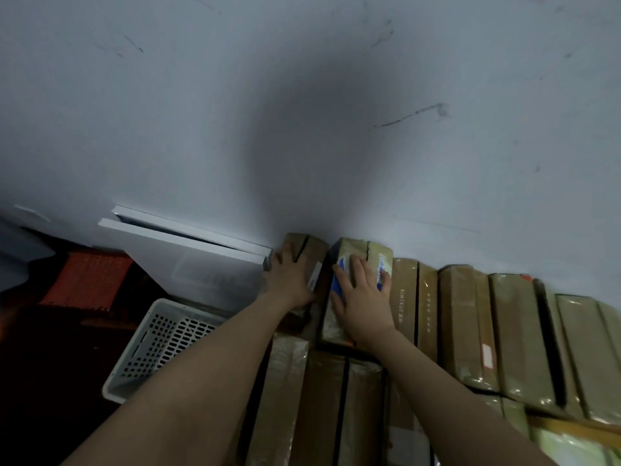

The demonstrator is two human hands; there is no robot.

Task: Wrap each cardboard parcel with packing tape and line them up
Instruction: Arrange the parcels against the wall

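A row of tape-wrapped cardboard parcels [463, 324] runs along the foot of the wall, with more parcels [329, 408] in front of them. My left hand [289, 277] lies flat on the leftmost brown parcel [314, 245], fingers stretched toward the wall. My right hand [361, 297] rests palm-down with spread fingers on the neighbouring parcel [378, 252], which has blue and white print. No tape roll is in view.
A white perforated plastic basket [158, 344] stands left of the parcels. Two white boards [188, 240] lean against the grey wall [302, 112] behind it. An orange crate [87, 277] sits at far left on the dark floor.
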